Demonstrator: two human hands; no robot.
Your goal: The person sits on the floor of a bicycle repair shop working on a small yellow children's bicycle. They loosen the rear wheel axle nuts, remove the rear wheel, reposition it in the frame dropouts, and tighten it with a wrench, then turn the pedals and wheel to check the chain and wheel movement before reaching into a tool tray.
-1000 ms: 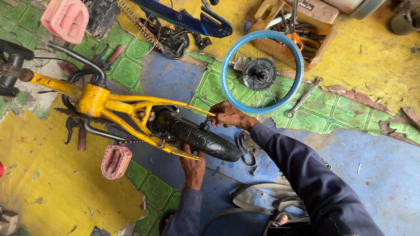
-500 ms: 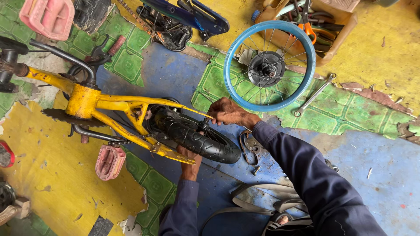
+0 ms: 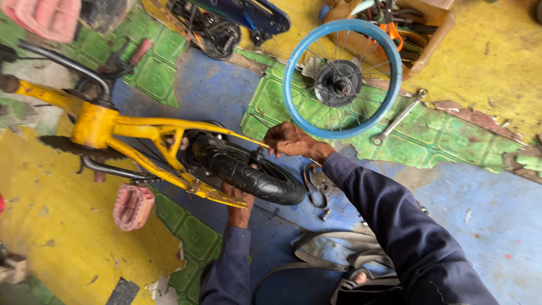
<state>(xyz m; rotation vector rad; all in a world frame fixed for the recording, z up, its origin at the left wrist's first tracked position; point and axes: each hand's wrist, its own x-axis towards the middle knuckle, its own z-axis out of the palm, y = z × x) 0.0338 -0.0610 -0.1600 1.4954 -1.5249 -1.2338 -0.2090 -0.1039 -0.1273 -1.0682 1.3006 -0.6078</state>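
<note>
Peeling yellow, green, blue floor point(image 3: 480, 226) under hands.

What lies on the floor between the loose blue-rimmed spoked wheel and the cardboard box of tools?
In the head view, nothing separates them: the blue-rimmed spoked wheel overlaps the cardboard tool box, its rim hiding the box's near edge. The silver wrench lies just below, outside that stretch.

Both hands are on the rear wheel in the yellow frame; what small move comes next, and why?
Probably push the black tyre deeper between the yellow frame arms: the right hand sits at the axle end, the left hand braces beneath it.
</note>
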